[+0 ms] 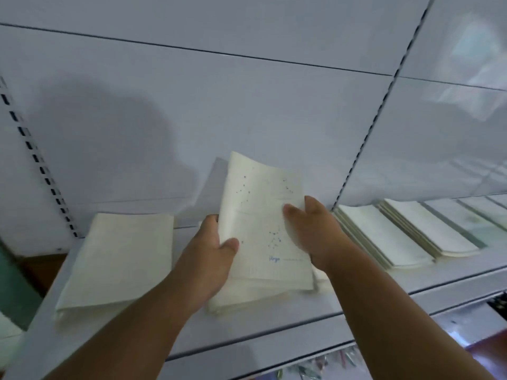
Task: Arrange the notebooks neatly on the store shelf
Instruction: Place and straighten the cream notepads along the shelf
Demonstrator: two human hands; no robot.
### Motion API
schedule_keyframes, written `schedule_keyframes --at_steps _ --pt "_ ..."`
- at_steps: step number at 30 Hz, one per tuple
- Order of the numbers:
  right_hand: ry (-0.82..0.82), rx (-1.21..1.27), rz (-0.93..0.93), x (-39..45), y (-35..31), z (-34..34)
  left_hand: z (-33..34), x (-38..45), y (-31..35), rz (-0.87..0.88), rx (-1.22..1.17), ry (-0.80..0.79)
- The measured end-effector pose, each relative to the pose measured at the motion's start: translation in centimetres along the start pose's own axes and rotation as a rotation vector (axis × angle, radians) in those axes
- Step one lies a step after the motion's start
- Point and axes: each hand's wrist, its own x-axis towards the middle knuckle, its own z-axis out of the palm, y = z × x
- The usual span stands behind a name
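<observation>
Both hands, the left hand (212, 244) and right hand (315, 229), hold a cream notebook (263, 223) at mid-frame. Its lower edge overlaps a notebook pile (247, 297) on the white shelf (247, 333). Another stack (115, 261) lies at left, and a notebook row (397, 237) lies at right.

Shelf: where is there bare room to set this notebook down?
The shelf is bare along its front edge and in the narrow strip between the left stack and the held notebook. Right of the upright, the overlapping row is crowded.

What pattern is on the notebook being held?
Cream notebook with blue constellation dots and lines, clearest in the head view.
</observation>
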Motion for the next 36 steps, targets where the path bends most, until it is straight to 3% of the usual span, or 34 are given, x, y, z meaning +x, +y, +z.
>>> schedule_keyframes --at_steps 3,7,13,19,25,32,36 --pt "-0.033 -0.117 0.039 3.4 3.1 -5.7 6.6 1.5 1.7 -0.055 -0.022 -0.067" --pt "-0.093 -0.487 0.014 8.6 7.1 -11.9 14.7 3.4 4.0 -0.109 0.065 -0.175" --pt "-0.217 -0.910 -0.058 12.4 10.7 -12.8 19.6 5.6 3.6 -0.232 0.354 -0.262" --pt "-0.177 -0.998 -0.159 12.8 10.5 -12.5 20.2 5.0 4.5 -0.168 0.665 -0.033" --pt "-0.230 -0.721 -0.345 10.1 8.4 -8.1 15.3 2.8 4.8 -0.130 0.519 0.215" --pt "-0.378 -0.497 -0.447 4.7 1.8 2.4 1.4 -1.2 1.9 -0.140 0.419 0.492" --pt "-0.655 -0.511 -0.357 1.0 -1.3 11.7 -7.8 -4.2 0.4 -0.049 0.358 0.655"
